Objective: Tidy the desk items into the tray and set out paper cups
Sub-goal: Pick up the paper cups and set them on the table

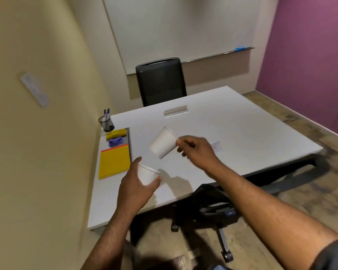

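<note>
My left hand (134, 187) grips a white paper cup (147, 174) upright, just above the white desk (232, 137) near its front edge. My right hand (195, 148) pinches the rim of a second white paper cup (163, 143), held tilted in the air above the desk's middle. At the desk's left side lies a grey tray (129, 139) holding a yellow notepad (114, 161), a purple stapler (115, 142) and a yellow item (116, 134).
A black mesh pen holder (106, 123) with pens stands at the desk's back left by the wall. A black chair (160, 80) sits behind the desk, another chair base (219, 213) below the front edge. A small clear strip (216, 146) lies by my right hand.
</note>
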`<state>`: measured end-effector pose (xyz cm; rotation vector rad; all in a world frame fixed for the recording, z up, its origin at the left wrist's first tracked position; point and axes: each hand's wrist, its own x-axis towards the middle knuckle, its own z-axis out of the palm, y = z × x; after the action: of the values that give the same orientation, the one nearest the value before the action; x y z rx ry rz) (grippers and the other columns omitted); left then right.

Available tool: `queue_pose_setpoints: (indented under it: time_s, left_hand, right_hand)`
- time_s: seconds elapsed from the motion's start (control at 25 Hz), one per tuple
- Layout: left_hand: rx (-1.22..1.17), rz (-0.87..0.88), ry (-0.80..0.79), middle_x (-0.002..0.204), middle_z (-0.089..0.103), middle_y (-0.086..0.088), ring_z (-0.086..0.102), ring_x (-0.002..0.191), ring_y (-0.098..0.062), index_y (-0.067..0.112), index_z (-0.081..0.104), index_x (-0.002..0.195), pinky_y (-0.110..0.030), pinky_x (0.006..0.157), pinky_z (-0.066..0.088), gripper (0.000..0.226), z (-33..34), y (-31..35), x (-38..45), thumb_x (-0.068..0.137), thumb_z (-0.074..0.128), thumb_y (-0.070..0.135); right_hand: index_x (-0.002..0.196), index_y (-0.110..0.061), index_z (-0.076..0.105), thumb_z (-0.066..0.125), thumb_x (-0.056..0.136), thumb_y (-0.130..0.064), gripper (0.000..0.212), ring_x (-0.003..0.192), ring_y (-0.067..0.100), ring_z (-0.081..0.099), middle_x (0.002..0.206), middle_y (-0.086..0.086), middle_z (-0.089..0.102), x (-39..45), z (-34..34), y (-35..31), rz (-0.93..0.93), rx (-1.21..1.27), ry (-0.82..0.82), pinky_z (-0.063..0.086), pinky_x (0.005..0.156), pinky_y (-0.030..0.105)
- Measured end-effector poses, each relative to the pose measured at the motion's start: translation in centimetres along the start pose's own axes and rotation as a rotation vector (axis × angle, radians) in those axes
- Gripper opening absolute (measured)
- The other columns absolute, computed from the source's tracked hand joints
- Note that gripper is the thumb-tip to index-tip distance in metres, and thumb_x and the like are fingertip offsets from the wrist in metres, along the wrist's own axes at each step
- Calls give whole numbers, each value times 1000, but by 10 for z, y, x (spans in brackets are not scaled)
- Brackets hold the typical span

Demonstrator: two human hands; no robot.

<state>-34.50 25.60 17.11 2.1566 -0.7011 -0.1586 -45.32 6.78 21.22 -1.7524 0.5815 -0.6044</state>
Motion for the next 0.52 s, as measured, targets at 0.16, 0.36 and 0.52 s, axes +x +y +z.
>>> queue_pose_setpoints:
  time_s: [0.16,0.36,0.52]
  left_hand:
    - [-136,-7,-35,129,53,9,49,100,-9,44,31,139,-25,81,42,90,34,34,-6,62,73,66]
    - [-246,-49,-10,135,53,4,53,102,-12,40,31,142,-26,83,44,84,91,77,11,71,71,62]
    - [-245,-141,58,136,53,1,57,104,-18,40,32,142,-36,85,54,83,143,104,37,72,70,63]
  right_hand:
    - [93,-27,70,59,90,-38,15,74,8,66,82,-8,72,11,-88,-4,-124,-215,199,47,62,19]
    - [104,-22,68,57,90,-39,25,82,14,63,94,-6,71,50,-202,46,-89,-617,248,46,72,26]
    - [110,-24,67,60,87,-36,27,94,23,66,112,0,71,115,-271,125,38,-784,71,53,81,36]
